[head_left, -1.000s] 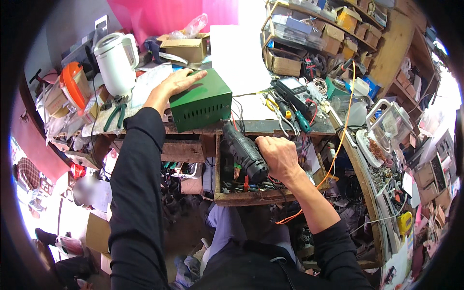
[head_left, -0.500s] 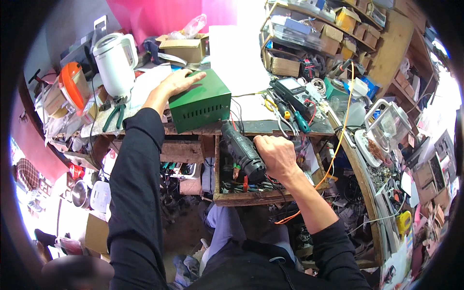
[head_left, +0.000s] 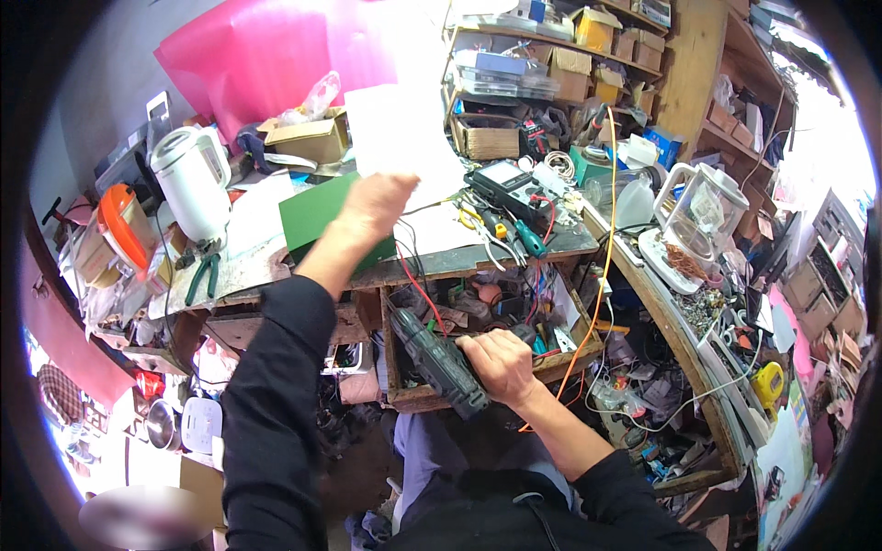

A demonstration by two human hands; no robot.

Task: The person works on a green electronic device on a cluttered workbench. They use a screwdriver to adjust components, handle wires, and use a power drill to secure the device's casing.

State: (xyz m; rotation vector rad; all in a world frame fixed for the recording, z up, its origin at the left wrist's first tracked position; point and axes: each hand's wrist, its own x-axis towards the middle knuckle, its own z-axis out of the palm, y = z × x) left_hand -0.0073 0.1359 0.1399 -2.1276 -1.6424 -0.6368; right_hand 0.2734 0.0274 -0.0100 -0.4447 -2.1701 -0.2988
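Note:
My left hand is closed, its curled fingers slightly blurred, over the right part of a green metal box on the workbench. Whatever those fingers hold, if anything, is hidden. My forearm covers much of the box's front. Closer to my body, my right hand is closed at the near end of a black, ribbed, tube-shaped tool. The tool slants over the left side of an open wooden drawer, its near end past the front edge. A red wire runs between box and drawer.
Pliers and a white jug appliance stand left. Right of the box lie a meter, a green screwdriver and more pliers. An orange cord hangs across the drawer's right side. Crowded shelves rise behind.
My left hand has lifted from lying flat on the green box and closed, moving right. My right hand has drawn the black tool nearer to me. The view has shifted.

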